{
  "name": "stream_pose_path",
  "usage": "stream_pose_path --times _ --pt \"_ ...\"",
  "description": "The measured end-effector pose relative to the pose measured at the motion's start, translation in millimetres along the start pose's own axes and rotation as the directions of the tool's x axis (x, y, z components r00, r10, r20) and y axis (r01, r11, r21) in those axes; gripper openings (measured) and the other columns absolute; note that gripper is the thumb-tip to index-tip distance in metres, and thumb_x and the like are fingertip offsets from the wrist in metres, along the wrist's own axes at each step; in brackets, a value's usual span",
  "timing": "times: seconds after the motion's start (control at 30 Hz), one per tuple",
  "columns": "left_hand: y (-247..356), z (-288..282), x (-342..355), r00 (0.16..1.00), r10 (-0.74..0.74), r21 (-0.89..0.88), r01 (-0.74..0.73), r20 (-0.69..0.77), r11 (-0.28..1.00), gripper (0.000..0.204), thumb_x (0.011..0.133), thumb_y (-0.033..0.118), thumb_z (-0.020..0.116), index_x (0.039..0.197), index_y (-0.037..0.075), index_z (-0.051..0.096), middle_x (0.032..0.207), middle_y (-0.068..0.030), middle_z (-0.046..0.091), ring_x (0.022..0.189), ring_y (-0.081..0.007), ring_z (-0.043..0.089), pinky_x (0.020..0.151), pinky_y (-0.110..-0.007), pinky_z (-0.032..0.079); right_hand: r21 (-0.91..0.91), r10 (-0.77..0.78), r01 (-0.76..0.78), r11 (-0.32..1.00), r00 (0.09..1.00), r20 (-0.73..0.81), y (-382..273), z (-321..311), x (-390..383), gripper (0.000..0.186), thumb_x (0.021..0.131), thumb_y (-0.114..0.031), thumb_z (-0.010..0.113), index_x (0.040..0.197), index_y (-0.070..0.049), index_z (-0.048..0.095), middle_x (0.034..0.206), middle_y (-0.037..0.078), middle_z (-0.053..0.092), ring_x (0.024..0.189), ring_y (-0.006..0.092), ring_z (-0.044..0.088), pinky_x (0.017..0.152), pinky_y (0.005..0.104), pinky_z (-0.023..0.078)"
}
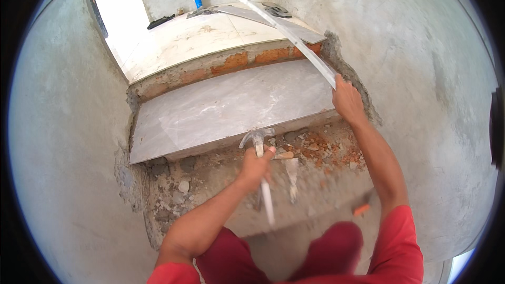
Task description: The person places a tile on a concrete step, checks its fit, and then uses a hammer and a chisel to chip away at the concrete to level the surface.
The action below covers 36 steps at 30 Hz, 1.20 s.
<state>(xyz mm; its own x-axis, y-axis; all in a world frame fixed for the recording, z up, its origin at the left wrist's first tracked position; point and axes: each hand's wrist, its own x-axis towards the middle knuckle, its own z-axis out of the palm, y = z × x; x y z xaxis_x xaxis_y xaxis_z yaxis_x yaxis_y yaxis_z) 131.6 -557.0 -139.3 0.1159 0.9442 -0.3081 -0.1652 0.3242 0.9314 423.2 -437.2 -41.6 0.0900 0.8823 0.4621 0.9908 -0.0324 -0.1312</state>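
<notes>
My left hand point(254, 169) is closed around the handle of a claw hammer point(256, 135). The hammer's head is up, by the front edge of a grey marbled tile point(231, 106), and its pale handle slants down below my fist. Out to the right, my right hand point(347, 97) grips the near end of a long, light metal bar point(294, 39). That bar reaches up and leftward over the tile to the floor above. The tile covers a step between two rough walls. Beside the hammer, on the lower step, lies a trowel-like tool point(291, 172) with a pale blade.
Brick and mortar rubble point(321, 150) is strewn over the lower step. An orange piece point(361, 210) lies near my knees. Upstairs, a cut grey tile point(273, 21), a blue cup point(198, 2) and dark sandals point(277, 9) rest on the pale floor. Plastered walls point(421, 100) close in both sides.
</notes>
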Motion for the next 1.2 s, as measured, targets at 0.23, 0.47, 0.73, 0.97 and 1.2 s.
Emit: stream_pose_path --times 0.23,0.47,0.73,0.97,1.2 --pt "-8.7 13.9 9.9 0.998 -0.053 -0.06 0.055 0.037 0.997 0.021 0.098 0.018 0.07 0.097 0.006 0.053 0.059 -0.0002 0.048 0.041 -0.0106 0.045 0.035 -0.031 0.039 -0.321 -0.146 0.113 0.94 0.986 -0.082 -36.5 44.2 51.8 0.029 0.096 -0.012 0.055 0.123 -0.002 0.059 0.09 0.022 0.071 0.083 0.0359 0.075 0.065 0.0459 0.059" --pt "23.9 111.9 41.0 0.991 -0.085 -0.331 0.114 0.102 0.937 0.02 0.094 0.013 0.075 0.099 0.0 0.06 0.075 -0.0082 0.064 0.05 -0.0122 0.054 0.044 -0.034 0.049 -0.38 -0.082 0.061 0.923 0.996 -0.038 -97.0 76.3 83.0 0.042 0.098 -0.025 0.058 0.136 -0.01 0.051 0.107 0.023 0.066 0.094 0.0356 0.068 0.071 0.0532 0.052" --pt "2.5 188.6 55.6 0.934 -0.107 -0.831 0.352 0.34 0.43 0.032 0.104 0.025 0.05 0.127 0.003 0.057 0.118 -0.011 0.068 0.105 -0.0252 0.067 0.086 -0.041 0.056 -0.204 0.067 -0.029 0.978 0.981 0.183 -127.4 94.8 104.5 0.052 0.103 -0.046 0.055 0.146 -0.02 0.042 0.128 0.024 0.054 0.117 0.0409 0.058 0.086 0.0616 0.047" --pt "-10.7 189.0 142.3 0.88 0.431 -0.663 -0.202 0.2 0.72 0.037 0.105 0.034 0.044 0.121 0.005 0.059 0.112 -0.0094 0.068 0.104 -0.0242 0.066 0.084 -0.038 0.055 0.023 0.014 -0.019 1.0 0.978 0.206 -147.1 64.8 132.5 0.056 0.098 -0.047 0.064 0.143 -0.018 0.048 0.135 0.026 0.052 0.125 0.0446 0.055 0.096 0.0644 0.047" --pt "71.5 195.7 173.5 0.999 -0.046 -0.62 0.031 -0.008 0.784 0.012 0.094 0.015 0.072 0.102 0.011 0.064 0.076 -0.0016 0.05 0.065 -0.0156 0.048 0.064 -0.037 0.048 0.038 -0.385 0.407 0.913 0.888 -0.251 -45.2 -57.5 111.5 0.046 0.099 -0.043 0.062 0.121 -0.003 0.062 0.093 0.017 0.072 0.087 0.0363 0.072 0.076 0.0462 0.057"
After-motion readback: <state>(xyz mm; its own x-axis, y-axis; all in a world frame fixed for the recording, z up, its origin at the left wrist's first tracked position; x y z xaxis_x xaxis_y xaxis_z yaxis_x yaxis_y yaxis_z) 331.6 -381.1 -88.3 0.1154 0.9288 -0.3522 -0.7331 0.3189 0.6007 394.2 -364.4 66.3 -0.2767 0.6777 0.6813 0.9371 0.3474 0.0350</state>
